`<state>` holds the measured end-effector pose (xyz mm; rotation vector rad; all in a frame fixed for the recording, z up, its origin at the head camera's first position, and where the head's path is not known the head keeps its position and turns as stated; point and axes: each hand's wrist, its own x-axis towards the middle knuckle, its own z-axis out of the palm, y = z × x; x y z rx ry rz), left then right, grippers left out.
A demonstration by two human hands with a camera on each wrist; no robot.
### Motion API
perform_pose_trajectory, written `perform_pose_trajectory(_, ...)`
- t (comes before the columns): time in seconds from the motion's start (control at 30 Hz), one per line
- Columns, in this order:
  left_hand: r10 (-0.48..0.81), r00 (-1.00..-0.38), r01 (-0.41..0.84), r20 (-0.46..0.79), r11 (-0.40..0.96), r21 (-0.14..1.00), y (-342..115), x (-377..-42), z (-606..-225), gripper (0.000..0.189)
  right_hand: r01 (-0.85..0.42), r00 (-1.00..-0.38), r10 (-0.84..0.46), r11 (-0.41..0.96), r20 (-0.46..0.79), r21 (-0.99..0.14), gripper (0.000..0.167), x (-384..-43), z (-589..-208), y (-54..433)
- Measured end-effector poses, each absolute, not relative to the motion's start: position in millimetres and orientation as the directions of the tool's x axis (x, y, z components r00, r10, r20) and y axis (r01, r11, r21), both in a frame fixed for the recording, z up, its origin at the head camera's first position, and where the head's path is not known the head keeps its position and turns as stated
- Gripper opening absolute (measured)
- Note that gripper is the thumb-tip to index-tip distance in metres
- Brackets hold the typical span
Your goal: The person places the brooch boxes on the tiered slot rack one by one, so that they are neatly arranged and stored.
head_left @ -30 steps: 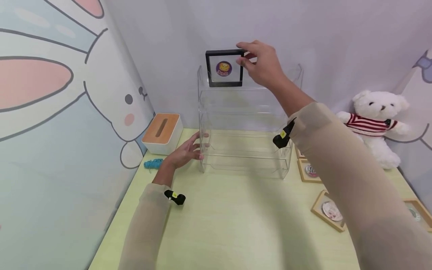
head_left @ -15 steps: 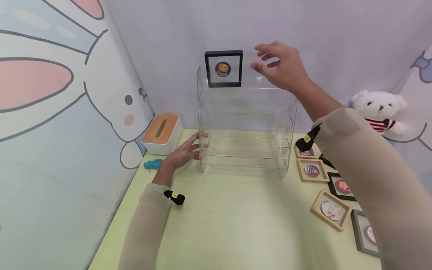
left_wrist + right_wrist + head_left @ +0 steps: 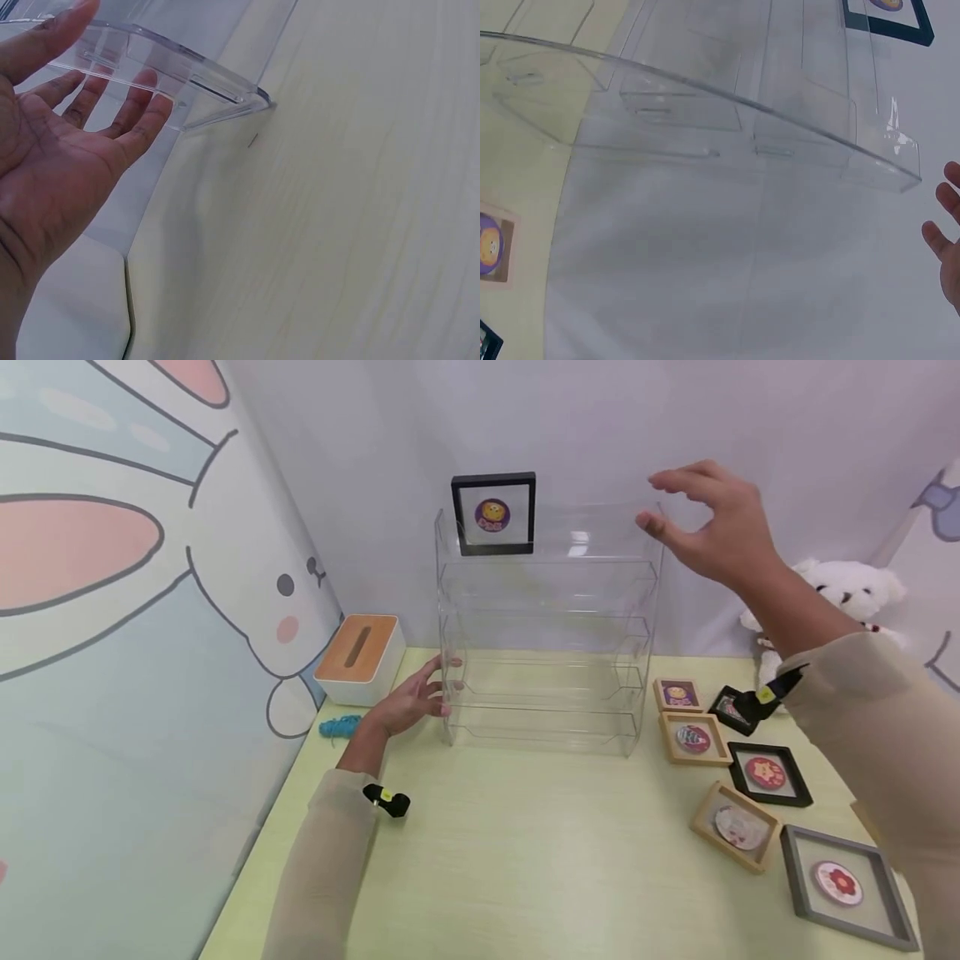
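A clear acrylic tiered rack (image 3: 547,708) stands on the table against the wall. On its top tier, at the left end, a black square frame (image 3: 493,548) holds a round purple-and-yellow badge (image 3: 492,515). My left hand (image 3: 407,702) is at the rack's lower left side, its loosely spread fingers (image 3: 135,105) lying against the clear panel in the left wrist view. Raised beyond the rack's upper right corner, my right hand (image 3: 720,527) holds nothing, thumb and fingers apart. Only part of that hand (image 3: 951,262) shows at the right wrist view's edge.
Wooden frames (image 3: 696,758), black frames (image 3: 768,800) and a grey frame (image 3: 855,927) with badges lie at the right. A white teddy bear (image 3: 847,585) sits behind my right forearm. At the left are a wood-lidded tissue box (image 3: 378,670) and blue cord (image 3: 340,726).
My right hand has let go of the black frame, leaving it on the top tier, and has moved right past the rack's corner. My left hand has stayed at the rack's side.
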<state>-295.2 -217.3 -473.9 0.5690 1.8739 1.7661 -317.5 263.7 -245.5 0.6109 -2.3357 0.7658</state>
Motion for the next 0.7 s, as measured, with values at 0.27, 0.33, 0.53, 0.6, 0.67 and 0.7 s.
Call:
perform_pose_trajectory(0.27, 0.608, -0.791, -0.033, -0.075, 0.08, 0.996, -221.3, -295.0, -473.2, 0.092, -0.48, -0.792, -0.17, 0.767, 0.586, -0.426, 0.052, -306.0, -261.3, 308.2)
perform_pose_trajectory(0.33, 0.607, -0.791, -0.032, -0.074, 0.08, 0.996, -222.3, -295.2, -473.8, 0.093, -0.472, -0.806, -0.171, 0.764, 0.566, -0.44, 0.052, -303.4, -266.6, 319.1)
perform_pose_trajectory(0.53, 0.607, -0.791, -0.029, -0.073, 0.081, 0.996, -224.0, -295.0, -476.2, 0.093, -0.428, -0.858, -0.189, 0.777, 0.477, -0.462, 0.053, -293.4, -285.0, 349.2)
perform_pose_trajectory(0.6, 0.606, -0.792, -0.031, -0.074, 0.081, 0.996, -224.0, -294.8, -476.8, 0.093, -0.407, -0.877, -0.199, 0.79, 0.437, -0.458, 0.053, -289.1, -290.9, 358.0)
perform_pose_trajectory(0.67, 0.604, -0.794, -0.03, -0.074, 0.084, 0.996, -224.0, -294.5, -477.3, 0.093, -0.389, -0.894, -0.208, 0.8, 0.397, -0.457, 0.054, -284.2, -296.9, 366.2)
perform_pose_trajectory(0.7, 0.601, -0.796, -0.031, -0.077, 0.087, 0.996, -224.0, -294.4, -477.4, 0.093, -0.38, -0.902, -0.212, 0.804, 0.376, -0.457, 0.054, -281.7, -299.8, 370.2)
